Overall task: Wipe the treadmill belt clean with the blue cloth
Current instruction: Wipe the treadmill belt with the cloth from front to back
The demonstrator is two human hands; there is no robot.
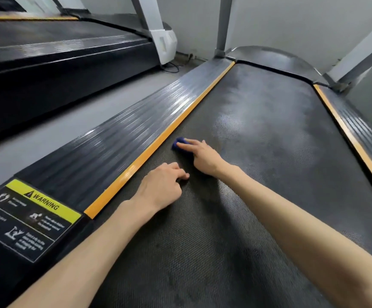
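Nearby, yellow WARNING label (44,202); right hand (203,156) presses blue cloth (178,142).

Two bare arms, uncovered from the near edge of view all the way to the fingertips. Left forearm (87,252) smooth and long, broad at the near left, narrowing toward the wrist. Right forearm (303,223) likewise bare, wide at the near right, tapering toward the far wrist. Left hand (160,187) bare, with rounded knuckles and faint ridges across the back. Right hand (203,156) bare, with slender fingers. Fingertips too blurred to make out the nails.
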